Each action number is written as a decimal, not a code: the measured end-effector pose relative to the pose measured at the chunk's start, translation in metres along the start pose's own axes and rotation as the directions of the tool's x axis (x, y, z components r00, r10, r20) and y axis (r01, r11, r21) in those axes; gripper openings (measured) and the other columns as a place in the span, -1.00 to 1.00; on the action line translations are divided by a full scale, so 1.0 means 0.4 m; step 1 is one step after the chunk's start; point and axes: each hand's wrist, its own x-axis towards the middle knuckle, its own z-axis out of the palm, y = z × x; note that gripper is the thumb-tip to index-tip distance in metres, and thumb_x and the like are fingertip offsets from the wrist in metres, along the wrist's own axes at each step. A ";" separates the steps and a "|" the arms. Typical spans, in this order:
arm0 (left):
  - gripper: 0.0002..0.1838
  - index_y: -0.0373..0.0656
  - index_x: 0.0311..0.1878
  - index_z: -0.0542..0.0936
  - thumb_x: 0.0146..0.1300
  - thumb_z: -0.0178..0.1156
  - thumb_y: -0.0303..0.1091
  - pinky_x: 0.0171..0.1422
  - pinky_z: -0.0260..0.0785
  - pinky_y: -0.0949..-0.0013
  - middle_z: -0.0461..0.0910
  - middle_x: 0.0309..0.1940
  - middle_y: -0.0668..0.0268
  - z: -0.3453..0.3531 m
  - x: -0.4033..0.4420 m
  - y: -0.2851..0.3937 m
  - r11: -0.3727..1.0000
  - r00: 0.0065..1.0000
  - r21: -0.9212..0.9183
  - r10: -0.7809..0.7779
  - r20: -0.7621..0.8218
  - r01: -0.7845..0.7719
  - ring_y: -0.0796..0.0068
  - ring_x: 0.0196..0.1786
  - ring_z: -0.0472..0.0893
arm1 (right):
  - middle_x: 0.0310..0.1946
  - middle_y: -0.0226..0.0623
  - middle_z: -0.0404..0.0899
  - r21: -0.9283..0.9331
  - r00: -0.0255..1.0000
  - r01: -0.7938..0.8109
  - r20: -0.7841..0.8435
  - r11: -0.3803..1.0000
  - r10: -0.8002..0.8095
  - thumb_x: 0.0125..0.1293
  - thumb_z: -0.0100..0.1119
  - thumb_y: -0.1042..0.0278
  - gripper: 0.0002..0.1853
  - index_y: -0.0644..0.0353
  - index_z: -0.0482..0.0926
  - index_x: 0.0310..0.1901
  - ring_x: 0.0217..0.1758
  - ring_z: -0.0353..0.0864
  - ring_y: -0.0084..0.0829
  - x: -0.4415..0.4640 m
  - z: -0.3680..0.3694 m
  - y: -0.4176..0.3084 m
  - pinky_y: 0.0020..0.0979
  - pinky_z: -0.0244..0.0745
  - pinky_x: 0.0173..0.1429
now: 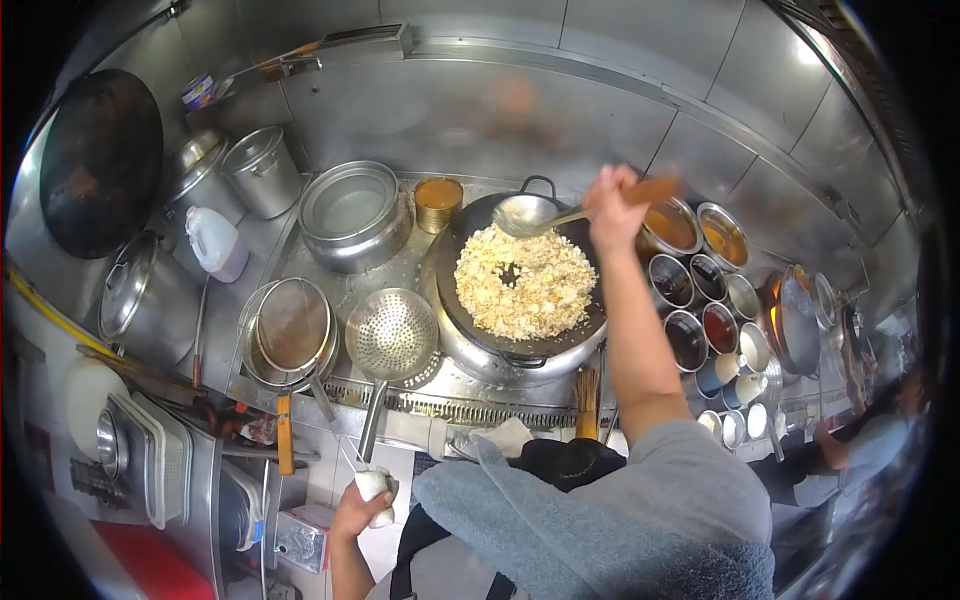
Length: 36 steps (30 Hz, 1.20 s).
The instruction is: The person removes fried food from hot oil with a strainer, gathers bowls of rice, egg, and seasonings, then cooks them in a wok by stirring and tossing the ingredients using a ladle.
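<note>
My right hand (612, 205) is closed round the handle of a metal ladle (527, 215), whose bowl is at the back edge of a black wok (455, 262). Fried rice (525, 285) fills the middle of the wok, with a small dark gap in it. Low at the left, my left hand (360, 510) is wrapped round a white cloth bundle (374, 490). Just above that hand ends the handle of a perforated strainer (392, 335), which lies left of the wok.
A large pot (355, 215) and an open can (438, 205) stand behind left. A mesh sieve (292, 325) rests on a bowl. Several seasoning containers (720, 328) are at the right. Another person (860, 450) is at the far right.
</note>
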 end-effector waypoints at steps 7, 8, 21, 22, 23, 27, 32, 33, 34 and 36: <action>-0.37 -0.25 0.18 0.43 -0.01 0.44 -0.49 0.06 0.44 0.36 0.57 -0.07 0.30 -0.010 -0.012 0.073 0.993 0.998 0.114 0.038 0.058 -0.044 0.49 -0.05 0.54 | -0.73 -0.56 0.22 -0.148 0.936 -0.334 0.065 0.931 0.346 0.34 0.24 0.30 -0.69 0.06 0.29 -0.46 -0.75 0.16 -0.67 0.079 0.086 -0.061 -0.55 0.09 -0.65; -0.35 -0.24 0.19 0.43 -0.02 0.44 -0.50 0.06 0.44 0.37 0.57 -0.07 0.30 -0.012 -0.015 0.074 0.997 0.999 0.068 0.031 0.008 -0.032 0.49 -0.05 0.54 | -0.73 -0.56 0.22 -0.150 0.937 -0.331 0.066 0.931 0.344 0.34 0.24 0.30 -0.69 0.06 0.29 -0.46 -0.75 0.16 -0.67 0.043 0.074 -0.056 -0.55 0.09 -0.65; -0.67 -0.26 0.09 0.49 0.32 0.15 -0.32 -0.19 0.41 0.42 0.58 -0.29 0.34 0.110 0.177 0.062 0.977 0.976 0.001 0.213 -0.036 -0.213 0.54 -0.28 0.55 | -0.68 -0.54 0.35 -0.125 0.908 -0.418 -0.013 0.900 0.419 0.21 0.38 0.34 -0.72 0.11 0.39 -0.45 -0.68 0.35 -0.64 -0.163 0.101 -0.027 -0.52 0.24 -0.59; -0.70 -0.25 0.04 0.51 0.34 0.14 -0.29 -0.21 0.40 0.42 0.58 -0.31 0.37 0.136 0.206 0.048 0.974 0.975 -0.074 0.207 -0.084 -0.213 0.56 -0.30 0.53 | -0.68 -0.53 0.37 -0.297 0.962 -0.262 -0.007 0.918 0.273 0.22 0.37 0.26 -0.71 0.11 0.40 -0.43 -0.70 0.33 -0.62 -0.158 0.032 0.096 -0.51 0.24 -0.61; -0.71 -0.25 0.02 0.51 0.35 0.14 -0.26 -0.20 0.40 0.42 0.58 -0.30 0.37 0.152 0.240 0.049 0.975 0.975 -0.047 0.213 -0.069 -0.217 0.55 -0.29 0.54 | -0.69 -0.48 0.38 -0.390 0.948 -0.288 0.012 0.875 0.317 0.25 0.33 0.19 -0.69 0.17 0.44 -0.45 -0.65 0.35 -0.58 -0.098 0.011 0.095 -0.42 0.29 -0.53; -0.68 -0.24 0.02 0.52 0.39 0.12 -0.17 -0.17 0.41 0.40 0.59 -0.19 0.32 0.238 0.305 0.078 0.975 0.991 -0.175 0.135 -0.017 -0.136 0.52 -0.20 0.56 | -0.70 -0.44 0.42 -0.499 0.919 -0.380 -0.108 0.779 0.379 0.35 0.21 0.15 -0.61 0.24 0.47 -0.55 -0.61 0.36 -0.56 0.037 0.048 -0.209 -0.35 0.31 -0.46; -0.42 -0.31 0.21 0.42 0.42 0.06 0.05 -0.12 0.48 0.25 0.59 -0.08 0.22 0.373 0.420 0.095 0.881 0.982 -0.445 -0.097 0.164 0.162 0.40 -0.14 0.61 | -0.69 -0.47 0.37 -0.053 0.893 -0.444 0.060 0.895 0.446 0.29 0.32 0.18 -0.69 0.16 0.41 -0.39 -0.66 0.37 -0.58 -0.113 -0.073 0.066 -0.46 0.28 -0.57; -0.45 -0.22 0.14 0.47 0.43 -0.01 0.12 -0.09 0.50 0.20 0.60 -0.12 0.25 0.398 0.446 0.092 0.880 0.977 -0.437 -0.124 0.170 0.188 0.37 -0.15 0.62 | -0.69 -0.48 0.35 -0.069 0.895 -0.443 0.028 0.894 0.445 0.30 0.31 0.19 -0.70 0.16 0.40 -0.36 -0.68 0.34 -0.58 -0.075 -0.076 0.058 -0.46 0.26 -0.59; -0.45 -0.13 0.08 0.52 0.44 -0.09 0.18 -0.06 0.51 0.15 0.62 -0.17 0.28 0.423 0.469 0.091 0.878 0.972 -0.427 -0.149 0.181 0.215 0.34 -0.17 0.63 | -0.70 -0.49 0.34 -0.089 0.898 -0.439 -0.006 0.894 0.440 0.31 0.30 0.19 -0.71 0.15 0.39 -0.32 -0.70 0.32 -0.58 -0.034 -0.074 0.020 -0.46 0.25 -0.62; -0.35 -0.19 0.19 0.42 0.40 -0.07 0.25 -0.14 0.49 0.07 0.59 -0.11 0.27 0.454 0.502 0.093 0.883 0.957 -0.407 -0.134 0.256 0.232 0.31 -0.21 0.63 | -0.74 -0.52 0.31 -0.206 0.904 -0.425 -0.151 0.882 0.400 0.33 0.28 0.17 -0.65 0.15 0.40 -0.50 -0.75 0.23 -0.60 0.032 -0.049 -0.156 -0.46 0.18 -0.66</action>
